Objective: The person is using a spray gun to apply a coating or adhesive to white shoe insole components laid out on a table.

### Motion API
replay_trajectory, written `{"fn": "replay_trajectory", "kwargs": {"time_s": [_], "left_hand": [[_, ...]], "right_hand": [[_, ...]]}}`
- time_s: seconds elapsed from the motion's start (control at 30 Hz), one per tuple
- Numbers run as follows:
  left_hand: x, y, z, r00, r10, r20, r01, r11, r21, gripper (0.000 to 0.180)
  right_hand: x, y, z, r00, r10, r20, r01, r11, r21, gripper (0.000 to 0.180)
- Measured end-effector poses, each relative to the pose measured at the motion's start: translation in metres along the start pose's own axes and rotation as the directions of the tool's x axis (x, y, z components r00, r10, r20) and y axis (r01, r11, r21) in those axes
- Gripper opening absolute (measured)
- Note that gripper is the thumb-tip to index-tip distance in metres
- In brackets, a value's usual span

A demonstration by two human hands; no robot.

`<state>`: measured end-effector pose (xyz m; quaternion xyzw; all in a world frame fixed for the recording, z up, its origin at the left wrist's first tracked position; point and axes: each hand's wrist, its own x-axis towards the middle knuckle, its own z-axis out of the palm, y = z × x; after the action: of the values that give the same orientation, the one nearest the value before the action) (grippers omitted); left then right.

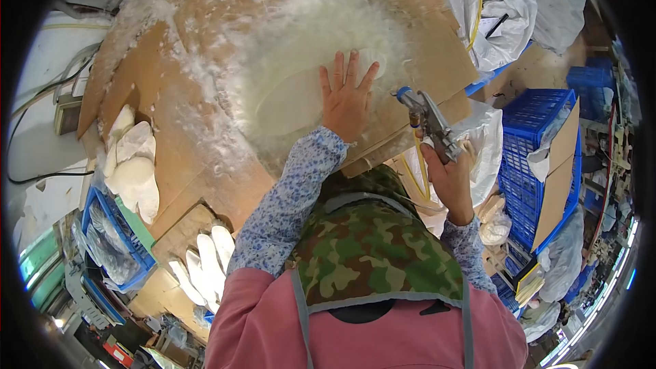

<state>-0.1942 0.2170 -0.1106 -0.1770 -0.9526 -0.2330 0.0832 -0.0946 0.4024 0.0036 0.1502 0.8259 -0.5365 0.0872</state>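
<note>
My left hand lies palm down with its fingers spread, on or just above the right part of a pale, flat, rounded piece. White haze blurs that piece's far edge. Under it is a brown cardboard sheet dusted with white fluff. To the right, my right hand is wrapped round a metal spray gun with a blue-ringed nozzle. The nozzle points left, toward the pale piece and my left hand. A yellow hose runs down from the gun.
White padded, mitten-like pieces are stacked at the table's left edge. Several more white pieces stand nearer to me. Blue crates are on the right, below white plastic sacks. A black cable crosses the far left.
</note>
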Motion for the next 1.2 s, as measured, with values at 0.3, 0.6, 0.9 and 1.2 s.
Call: {"fn": "replay_trajectory", "kwargs": {"time_s": [0.3, 0.6, 0.9, 1.2], "left_hand": [[-0.002, -0.008, 0.023, 0.995, -0.021, 0.092, 0.021, 1.0, 0.004, 0.062], [-0.003, -0.007, 0.02, 0.996, -0.036, 0.087, 0.04, 0.998, -0.041, 0.062], [-0.006, -0.011, 0.019, 0.998, -0.015, 0.066, 0.02, 0.997, -0.076, 0.06], [-0.007, -0.014, 0.018, 0.999, 0.029, 0.031, -0.027, 0.998, -0.052, 0.053]], "right_hand": [[0.026, 0.01, 0.012, 0.962, -0.273, -0.014, 0.272, 0.962, -0.026, 0.026], [0.029, 0.0, 0.014, 0.981, -0.194, -0.013, 0.191, 0.975, -0.116, 0.018], [0.02, -0.006, 0.024, 0.985, -0.168, -0.042, 0.16, 0.975, -0.157, 0.019], [0.014, -0.008, 0.029, 0.983, -0.18, -0.038, 0.171, 0.97, -0.174, 0.023]]}}
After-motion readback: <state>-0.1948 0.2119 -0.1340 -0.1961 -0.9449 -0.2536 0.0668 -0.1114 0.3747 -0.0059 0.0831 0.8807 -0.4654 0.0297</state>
